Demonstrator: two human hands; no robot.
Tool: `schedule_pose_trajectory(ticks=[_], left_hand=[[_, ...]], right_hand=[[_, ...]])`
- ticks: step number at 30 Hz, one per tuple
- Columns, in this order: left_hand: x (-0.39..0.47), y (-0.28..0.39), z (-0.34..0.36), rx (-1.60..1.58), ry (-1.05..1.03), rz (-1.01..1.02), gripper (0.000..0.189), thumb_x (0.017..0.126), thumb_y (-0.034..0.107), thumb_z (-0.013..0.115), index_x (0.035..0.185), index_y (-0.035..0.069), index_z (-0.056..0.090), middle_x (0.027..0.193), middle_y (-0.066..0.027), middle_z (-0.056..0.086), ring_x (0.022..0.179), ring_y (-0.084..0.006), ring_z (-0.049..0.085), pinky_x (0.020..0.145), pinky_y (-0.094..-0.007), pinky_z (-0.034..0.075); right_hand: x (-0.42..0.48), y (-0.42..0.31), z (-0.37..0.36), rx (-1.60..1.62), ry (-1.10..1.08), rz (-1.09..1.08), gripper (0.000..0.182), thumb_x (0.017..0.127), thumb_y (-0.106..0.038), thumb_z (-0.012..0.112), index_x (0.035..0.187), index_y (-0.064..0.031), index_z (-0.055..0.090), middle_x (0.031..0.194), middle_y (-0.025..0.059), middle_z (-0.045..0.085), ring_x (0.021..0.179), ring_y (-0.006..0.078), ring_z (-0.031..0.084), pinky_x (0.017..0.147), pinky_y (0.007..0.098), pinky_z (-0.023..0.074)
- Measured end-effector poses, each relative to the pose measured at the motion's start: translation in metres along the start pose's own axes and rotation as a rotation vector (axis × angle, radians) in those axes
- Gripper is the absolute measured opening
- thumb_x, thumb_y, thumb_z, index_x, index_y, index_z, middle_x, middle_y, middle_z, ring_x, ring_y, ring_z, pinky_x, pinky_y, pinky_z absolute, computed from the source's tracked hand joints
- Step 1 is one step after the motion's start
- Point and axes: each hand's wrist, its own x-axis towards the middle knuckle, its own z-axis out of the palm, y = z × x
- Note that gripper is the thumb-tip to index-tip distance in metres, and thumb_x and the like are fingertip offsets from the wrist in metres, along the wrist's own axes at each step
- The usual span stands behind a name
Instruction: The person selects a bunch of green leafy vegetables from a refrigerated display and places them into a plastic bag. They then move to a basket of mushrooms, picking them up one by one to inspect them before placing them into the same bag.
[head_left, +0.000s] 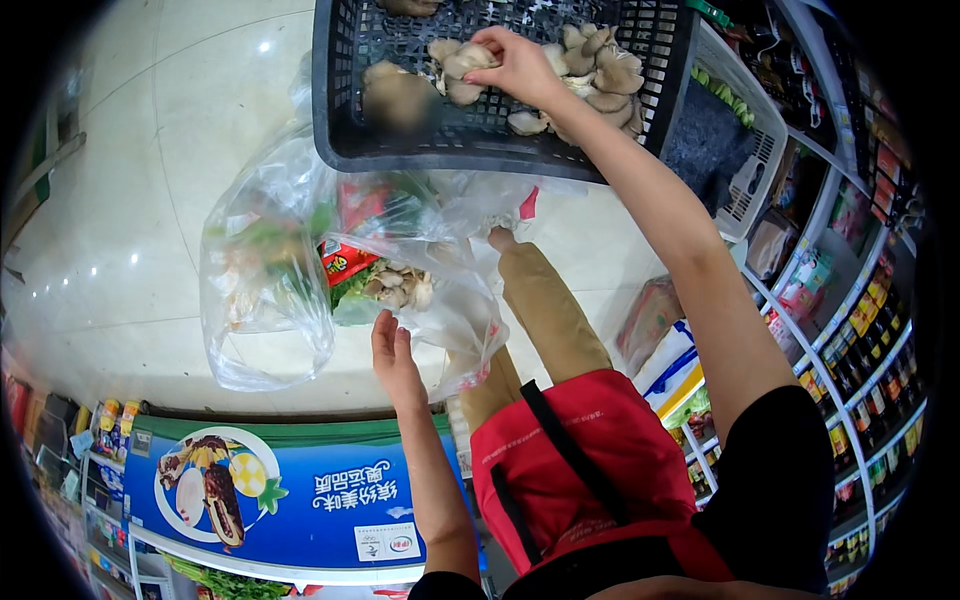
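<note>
My right hand (517, 64) pinches a piece of oyster mushroom (465, 69) between thumb and fingers, over a black plastic crate (450, 157) with slotted walls. More oyster mushrooms (607, 71) lie in the crate at the right, and another clump (397, 97) at its left is blurred. Below the crate, my left hand (395, 360) is at an open clear plastic bag (465, 322), fingers slightly bent; whether it grips the film is unclear. Inside that bag are mushrooms (401, 286), leafy greens (345, 292) and a red packet (346, 261).
A further clear bag (266, 262) with blurred contents is at the left. A blue freezer front (300, 487) stands at the bottom left. Beside the black crate is a white plastic crate (765, 172) with greens, and stocked shelves (855, 360) curve along the right.
</note>
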Motion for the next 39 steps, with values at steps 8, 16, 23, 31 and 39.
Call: schedule_pose_trajectory(ticks=[8, 16, 23, 31, 39], left_hand=[[-0.004, 0.024, 0.021, -0.01, -0.125, 0.107, 0.036, 0.091, 0.012, 0.044, 0.125, 0.0, 0.043, 0.125, -0.0122, 0.046, 0.117, -0.0221, 0.044, 0.097, -0.036, 0.038], [-0.004, 0.026, 0.041, -0.085, -0.176, 0.075, 0.035, 0.091, 0.013, 0.047, 0.123, -0.001, 0.044, 0.124, -0.0125, 0.047, 0.114, -0.0212, 0.046, 0.094, -0.0341, 0.04], [-0.002, 0.022, 0.042, -0.028, -0.17, 0.061, 0.038, 0.09, 0.016, 0.05, 0.123, -0.002, 0.044, 0.122, -0.0131, 0.049, 0.114, -0.021, 0.047, 0.093, -0.0341, 0.041], [0.002, 0.031, 0.055, -0.054, -0.224, 0.092, 0.035, 0.087, 0.001, 0.046, 0.122, -0.003, 0.044, 0.121, -0.0135, 0.05, 0.11, -0.021, 0.049, 0.092, -0.0312, 0.039], [-0.005, 0.039, 0.062, -0.091, -0.216, 0.08, 0.034, 0.086, 0.0, 0.046, 0.12, -0.002, 0.046, 0.12, -0.0148, 0.051, 0.111, -0.0221, 0.049, 0.092, -0.0319, 0.04]], right_hand=[[-0.033, -0.032, -0.033, 1.005, -0.147, 0.397, 0.047, 0.076, -0.012, 0.072, 0.116, -0.0035, 0.05, 0.096, 0.0036, 0.061, 0.085, 0.0087, 0.057, 0.07, 0.0231, 0.0453], [-0.029, -0.01, -0.024, -0.115, -0.137, -0.055, 0.043, 0.068, -0.013, 0.073, 0.107, -0.0043, 0.057, 0.097, 0.0081, 0.06, 0.092, 0.0227, 0.056, 0.08, 0.0302, 0.0451], [0.028, -0.013, 0.021, -0.469, 0.0, -0.482, 0.034, 0.067, -0.007, 0.065, 0.1, -0.0067, 0.06, 0.104, 0.0091, 0.055, 0.098, 0.0284, 0.05, 0.082, 0.0357, 0.0456], [0.025, -0.001, 0.004, -0.335, 0.097, -0.389, 0.043, 0.063, -0.003, 0.066, 0.104, -0.0077, 0.056, 0.106, 0.0102, 0.052, 0.1, 0.0295, 0.048, 0.085, 0.0353, 0.0436], [0.038, -0.008, 0.008, -0.545, -0.046, -0.629, 0.02, 0.072, -0.009, 0.056, 0.092, -0.0073, 0.059, 0.106, 0.0085, 0.054, 0.101, 0.0251, 0.049, 0.082, 0.0329, 0.0453]])
